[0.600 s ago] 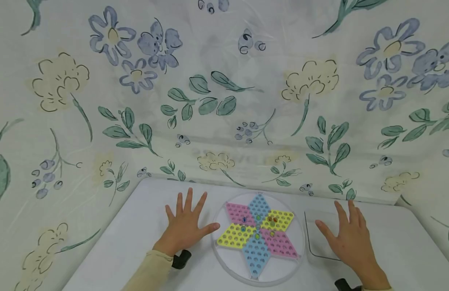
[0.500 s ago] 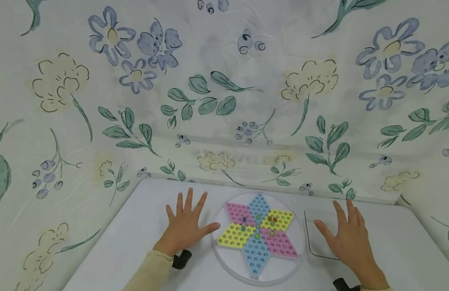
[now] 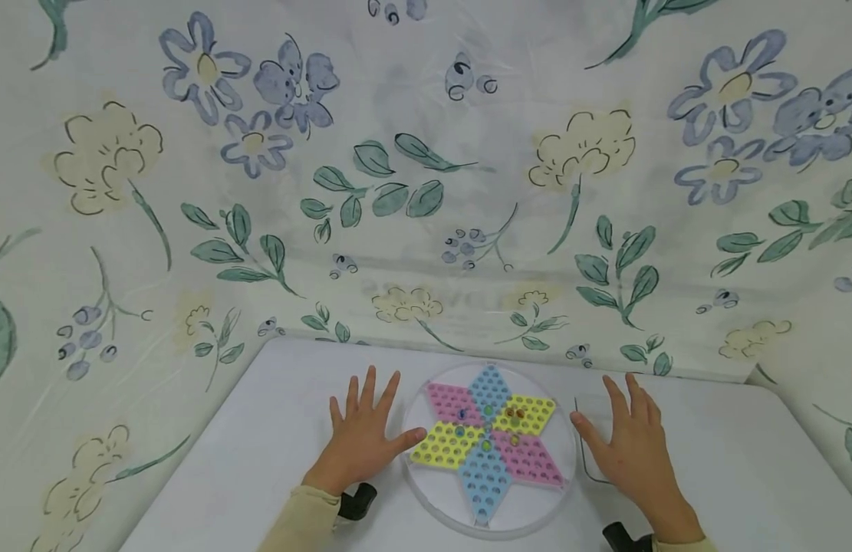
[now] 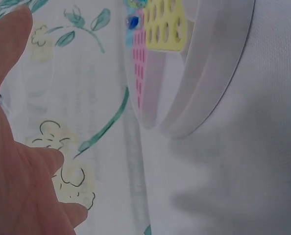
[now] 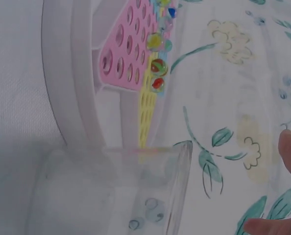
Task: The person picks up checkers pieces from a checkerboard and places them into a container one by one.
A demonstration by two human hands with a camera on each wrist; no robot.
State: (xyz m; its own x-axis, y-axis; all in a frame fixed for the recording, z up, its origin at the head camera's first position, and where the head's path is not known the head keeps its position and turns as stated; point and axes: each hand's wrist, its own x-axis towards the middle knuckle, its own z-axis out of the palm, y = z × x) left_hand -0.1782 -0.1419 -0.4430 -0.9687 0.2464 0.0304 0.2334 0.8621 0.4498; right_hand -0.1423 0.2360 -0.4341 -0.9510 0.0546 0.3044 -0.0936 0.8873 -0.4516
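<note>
Here our left hand and right hand lie flat, fingers spread, holding nothing, flanking the marble board on the worktop; a nudge could scatter its marbles.

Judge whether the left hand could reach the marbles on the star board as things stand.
Probably yes: the left hand lies flat on the table beside the board, thumb at its rim, and nothing covers the marbles near the centre.
</note>
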